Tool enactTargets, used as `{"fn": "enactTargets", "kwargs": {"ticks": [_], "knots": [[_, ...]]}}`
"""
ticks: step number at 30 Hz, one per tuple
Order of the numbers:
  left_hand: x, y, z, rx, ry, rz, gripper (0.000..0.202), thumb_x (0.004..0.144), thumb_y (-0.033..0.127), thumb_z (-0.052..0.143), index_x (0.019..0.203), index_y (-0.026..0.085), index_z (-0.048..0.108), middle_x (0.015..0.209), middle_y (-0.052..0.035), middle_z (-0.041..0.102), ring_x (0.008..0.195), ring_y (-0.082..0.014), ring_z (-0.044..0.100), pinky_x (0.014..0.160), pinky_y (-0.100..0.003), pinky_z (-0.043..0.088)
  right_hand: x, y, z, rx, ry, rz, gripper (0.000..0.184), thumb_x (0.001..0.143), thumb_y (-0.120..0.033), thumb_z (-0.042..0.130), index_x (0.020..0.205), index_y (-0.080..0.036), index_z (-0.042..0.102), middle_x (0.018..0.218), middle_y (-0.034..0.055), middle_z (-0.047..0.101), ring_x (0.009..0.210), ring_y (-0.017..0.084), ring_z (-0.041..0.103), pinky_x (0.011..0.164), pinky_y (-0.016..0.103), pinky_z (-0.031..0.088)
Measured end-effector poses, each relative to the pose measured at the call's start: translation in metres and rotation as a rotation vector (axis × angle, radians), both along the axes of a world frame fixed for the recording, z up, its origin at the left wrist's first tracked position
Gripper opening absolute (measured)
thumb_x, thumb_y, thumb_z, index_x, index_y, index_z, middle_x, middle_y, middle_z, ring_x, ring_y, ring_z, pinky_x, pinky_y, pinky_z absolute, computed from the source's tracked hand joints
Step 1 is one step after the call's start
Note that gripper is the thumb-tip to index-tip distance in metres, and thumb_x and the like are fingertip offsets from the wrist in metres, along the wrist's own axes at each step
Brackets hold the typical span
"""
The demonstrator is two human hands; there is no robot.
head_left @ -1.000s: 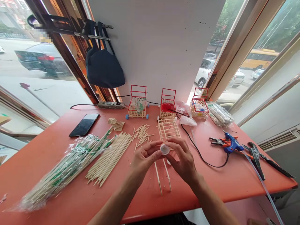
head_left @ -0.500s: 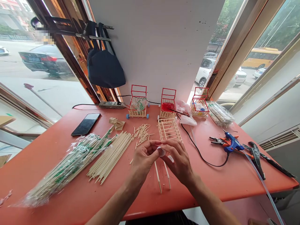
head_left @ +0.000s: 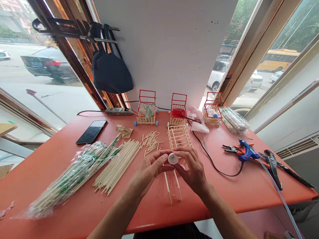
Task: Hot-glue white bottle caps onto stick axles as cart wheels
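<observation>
The right hand (head_left: 194,169) was pinched on a small round white cap (head_left: 172,158), thumb below, fingers above. The left hand (head_left: 149,167) was curled at the cap's left edge; its grip could not be determined. Both forearms (head_left: 121,209) angled inward over the red table (head_left: 74,220). Two thin sticks (head_left: 168,191) lay beneath, a wooden frame (head_left: 180,137) just beyond.

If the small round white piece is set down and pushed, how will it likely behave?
The round white piece would probably feel light, as it is small and looks like plastic. On its edge it may roll easily, since its outline is circular. It seems more stiff than floppy, because that circle looks undistorted in the grip.
</observation>
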State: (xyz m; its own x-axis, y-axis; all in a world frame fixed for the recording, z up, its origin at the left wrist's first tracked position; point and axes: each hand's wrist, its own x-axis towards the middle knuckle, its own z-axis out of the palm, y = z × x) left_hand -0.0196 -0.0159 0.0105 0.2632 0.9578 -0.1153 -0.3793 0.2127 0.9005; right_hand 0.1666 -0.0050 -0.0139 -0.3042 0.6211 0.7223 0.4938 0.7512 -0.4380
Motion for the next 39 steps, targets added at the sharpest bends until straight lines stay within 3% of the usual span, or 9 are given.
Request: {"fn": "enactTargets", "kwargs": {"ticks": [5, 9, 15, 18, 22, 27, 32, 35, 39], "knots": [[0.002, 0.003, -0.004, -0.011, 0.067, -0.037, 0.043, 0.075, 0.055, 0.085, 0.086, 0.014, 0.081, 0.09, -0.0119, 0.077, 0.083, -0.0207, 0.069, 0.068, -0.027, 0.06, -0.001, -0.001, 0.001, -0.022, 0.025, 0.017, 0.023, 0.101, -0.025, 0.066, 0.123, -0.027, 0.061, 0.119, 0.0098, 0.07, 0.114, 0.027, 0.065, 0.097, 0.046, 0.053], [0.001, 0.004, -0.004, 0.019, 0.093, -0.087, 0.048, 0.081, 0.061, 0.077, 0.092, 0.014, 0.082, 0.094, -0.0134, 0.078, 0.086, -0.0221, 0.07, 0.067, -0.028, 0.06, -0.002, 0.001, 0.004, -0.078, 0.085, 0.027, 0.019, 0.099, -0.026, 0.069, 0.117, -0.026, 0.065, 0.118, 0.0093, 0.071, 0.114, 0.026, 0.065, 0.099, 0.044, 0.052], [-0.003, 0.007, -0.004, 0.113, 0.127, -0.04, 0.049, 0.082, 0.051, 0.082, 0.116, 0.018, 0.076, 0.111, -0.0122, 0.078, 0.101, -0.0255, 0.073, 0.08, -0.032, 0.062, 0.006, 0.006, 0.009, -0.717, 0.361, 0.203, 0.032, 0.095, -0.049, 0.07, 0.111, -0.022, 0.07, 0.101, 0.0066, 0.074, 0.087, 0.021, 0.07, 0.074, 0.033, 0.057], [0.001, 0.009, -0.006, 0.09, 0.058, -0.022, 0.046, 0.081, 0.045, 0.085, 0.116, 0.017, 0.075, 0.115, -0.0127, 0.077, 0.104, -0.0262, 0.073, 0.083, -0.034, 0.062, 0.01, 0.007, 0.009, -0.891, 0.43, 0.312, 0.039, 0.094, -0.054, 0.07, 0.116, -0.022, 0.069, 0.104, 0.0061, 0.073, 0.088, 0.02, 0.07, 0.074, 0.031, 0.057], [0.009, 0.012, -0.008, 0.006, -0.145, -0.068, 0.049, 0.075, 0.04, 0.091, 0.115, 0.017, 0.074, 0.114, -0.0125, 0.077, 0.104, -0.0266, 0.074, 0.087, -0.037, 0.062, 0.011, 0.009, 0.01, -0.747, 0.417, 0.292, 0.04, 0.09, -0.055, 0.074, 0.114, -0.023, 0.071, 0.117, 0.0096, 0.071, 0.106, 0.025, 0.069, 0.08, 0.033, 0.057], [0.011, 0.019, -0.01, -0.064, -0.237, -0.146, 0.052, 0.067, 0.034, 0.097, 0.112, 0.017, 0.075, 0.107, -0.0119, 0.079, 0.103, -0.0274, 0.075, 0.085, -0.036, 0.062, 0.011, 0.007, 0.018, -0.474, 0.233, 0.212, 0.033, 0.095, -0.048, 0.071, 0.122, -0.028, 0.073, 0.132, 0.0105, 0.066, 0.133, 0.029, 0.057, 0.107, 0.044, 0.05], [0.006, 0.021, -0.016, -0.087, -0.204, -0.13, 0.051, 0.063, 0.029, 0.099, 0.108, 0.017, 0.079, 0.1, -0.0087, 0.081, 0.093, -0.0209, 0.076, 0.086, -0.03, 0.061, 0.025, -0.016, 0.034, -0.409, 0.089, 0.105, 0.058, 0.097, -0.042, 0.07, 0.151, -0.032, 0.051, 0.145, 0.0107, 0.061, 0.131, 0.03, 0.06, 0.105, 0.045, 0.053], [0.001, 0.02, -0.024, -0.087, -0.174, -0.094, 0.044, 0.062, 0.027, 0.099, 0.102, 0.017, 0.081, 0.095, -0.0063, 0.081, 0.09, -0.0177, 0.077, 0.087, -0.025, 0.06, 0.062, -0.038, 0.046, -0.345, 0.02, -0.096, 0.039, 0.102, -0.038, 0.062, 0.141, -0.03, 0.061, 0.132, 0.0093, 0.07, 0.117, 0.028, 0.067, 0.096, 0.042, 0.056], [-0.005, 0.019, -0.029, -0.045, -0.143, -0.078, 0.044, 0.062, 0.029, 0.099, 0.101, 0.017, 0.08, 0.096, -0.0078, 0.082, 0.094, -0.0191, 0.077, 0.089, -0.023, 0.059, 0.157, -0.068, 0.058, -0.333, 0.138, -0.524, 0.031, 0.102, -0.046, 0.059, 0.125, -0.028, 0.07, 0.108, 0.0083, 0.077, 0.101, 0.028, 0.071, 0.088, 0.042, 0.057]]}}
